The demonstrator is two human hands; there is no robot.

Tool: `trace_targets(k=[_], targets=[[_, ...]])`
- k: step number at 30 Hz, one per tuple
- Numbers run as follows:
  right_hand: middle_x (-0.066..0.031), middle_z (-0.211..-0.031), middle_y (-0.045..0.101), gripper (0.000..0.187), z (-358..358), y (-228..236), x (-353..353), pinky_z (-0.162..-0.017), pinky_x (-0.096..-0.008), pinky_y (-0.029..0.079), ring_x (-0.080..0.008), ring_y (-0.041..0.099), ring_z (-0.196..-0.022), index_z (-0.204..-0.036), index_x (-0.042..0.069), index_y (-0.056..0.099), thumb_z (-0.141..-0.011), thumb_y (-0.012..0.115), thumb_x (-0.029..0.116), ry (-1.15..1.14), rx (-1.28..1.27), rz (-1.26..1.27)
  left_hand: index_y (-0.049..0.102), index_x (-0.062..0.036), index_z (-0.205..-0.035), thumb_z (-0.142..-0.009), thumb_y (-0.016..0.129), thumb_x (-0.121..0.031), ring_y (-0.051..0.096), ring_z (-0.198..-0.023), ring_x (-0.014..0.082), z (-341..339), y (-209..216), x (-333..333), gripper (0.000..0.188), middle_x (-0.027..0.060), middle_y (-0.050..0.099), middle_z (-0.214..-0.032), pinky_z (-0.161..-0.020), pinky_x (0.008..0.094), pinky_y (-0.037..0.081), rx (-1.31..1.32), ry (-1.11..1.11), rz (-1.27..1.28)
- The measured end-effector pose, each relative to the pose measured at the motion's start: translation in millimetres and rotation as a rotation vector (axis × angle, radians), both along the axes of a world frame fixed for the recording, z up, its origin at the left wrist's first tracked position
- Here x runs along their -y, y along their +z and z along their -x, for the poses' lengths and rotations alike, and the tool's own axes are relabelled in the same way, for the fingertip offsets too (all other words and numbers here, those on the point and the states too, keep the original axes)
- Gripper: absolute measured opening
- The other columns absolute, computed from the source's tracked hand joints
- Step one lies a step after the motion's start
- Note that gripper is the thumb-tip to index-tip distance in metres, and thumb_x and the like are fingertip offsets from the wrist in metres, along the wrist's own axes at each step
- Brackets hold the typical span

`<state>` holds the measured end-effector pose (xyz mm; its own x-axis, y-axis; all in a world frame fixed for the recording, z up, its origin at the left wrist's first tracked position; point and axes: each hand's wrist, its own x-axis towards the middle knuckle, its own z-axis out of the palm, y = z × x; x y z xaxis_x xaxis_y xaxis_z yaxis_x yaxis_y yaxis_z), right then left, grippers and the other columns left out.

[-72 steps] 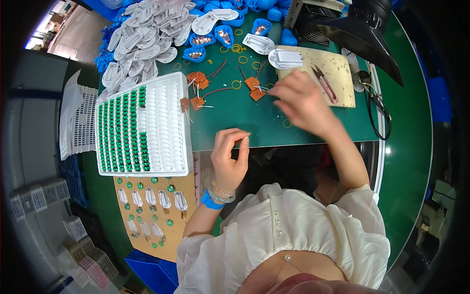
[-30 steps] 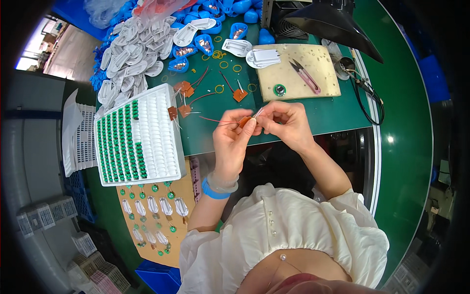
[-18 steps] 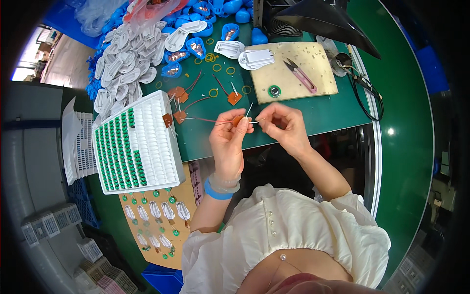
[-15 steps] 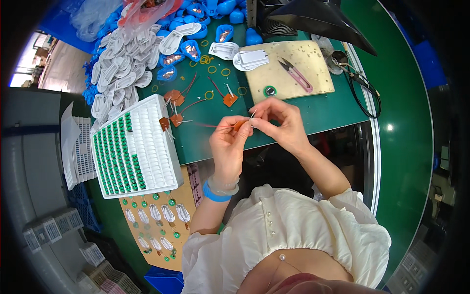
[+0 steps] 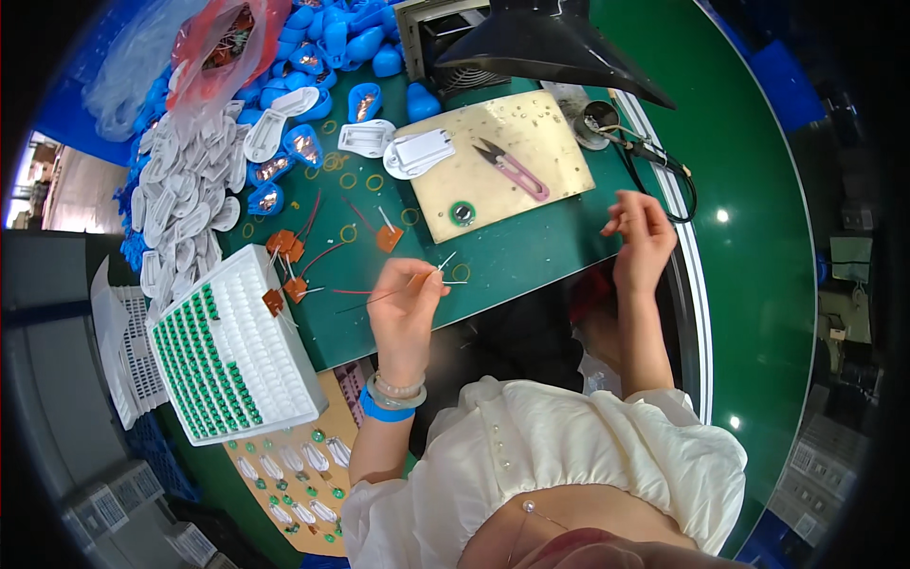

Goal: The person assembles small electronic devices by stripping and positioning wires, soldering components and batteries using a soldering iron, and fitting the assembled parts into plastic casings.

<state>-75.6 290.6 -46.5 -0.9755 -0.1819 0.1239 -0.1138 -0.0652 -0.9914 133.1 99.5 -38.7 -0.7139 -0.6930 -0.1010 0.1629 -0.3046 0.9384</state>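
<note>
My left hand (image 5: 406, 299) is closed in a pinch on thin wires (image 5: 357, 292), red, dark and white, which stick out on both sides of the fingers. The orange pad they belong to is hidden in the hand. Apart from it, over the table's right front edge, my right hand (image 5: 643, 242) is raised with loosely bent fingers and holds nothing that I can see. Nearest to it is a soldering iron (image 5: 656, 154) with a black cable, by a round metal holder (image 5: 595, 125). More orange pads (image 5: 388, 237) with wires lie left of and beyond my left hand.
A cream board (image 5: 559, 142) carries pink-handled snips (image 5: 521, 176), a round green part (image 5: 463, 213) and a white shell (image 5: 420, 152). White shells (image 5: 185, 190) and blue shells (image 5: 365, 45) are heaped at far left. A white tray (image 5: 275, 351) holds green parts. A black lamp hood (image 5: 550, 47) overhangs the back.
My right hand has left the left hand and moved off to the right. The left hand keeps its pinch, and the orange pad no longer shows. The view has shifted.
</note>
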Motion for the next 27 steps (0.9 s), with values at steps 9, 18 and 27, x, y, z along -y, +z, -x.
trace_targets(k=[9,18,27], targets=[[-0.0361,-0.137,0.035,0.073,108.9,-3.5,-44.6,-0.105,-0.04,0.045,-0.0403,0.045,-0.127,-0.138,-0.019,0.013,-0.095,0.058,0.018,-0.097,0.528,0.656,0.059,-0.0023,-0.085,-0.079,0.068,0.005,0.059,-0.084,0.0181,49.9,9.8,7.6,0.012,0.008,0.061,-0.094,-0.073,0.0276,0.051,0.164,0.013,0.965],[-0.0132,-0.09,0.056,0.02,142.9,-13.8,-42.8,-0.074,-0.0232,0.055,-0.0189,0.06,-0.086,-0.105,-0.009,0.051,-0.092,0.06,0.004,-0.098,0.619,0.71,0.057,-0.0044,-0.08,-0.072,0.069,0.005,0.054,-0.085,0.0262,82.8,4.5,8.1,0.017,0.0073,0.059,-0.094,-0.068,0.0373,0.045,0.274,0.08,1.205],[-0.0181,-0.111,0.061,0.032,57.2,35.4,-32.7,-0.076,-0.0284,0.051,-0.0167,0.059,-0.082,-0.119,-0.001,0.054,-0.101,0.05,0.025,0.1,0.183,0.351,0.059,-0.0009,-0.084,-0.081,0.069,0.001,0.057,-0.074,0.014,66.5,-3.5,19.5,0.011,0.0066,0.059,-0.087,-0.064,0.0251,0.048,0.169,0.155,0.622]])
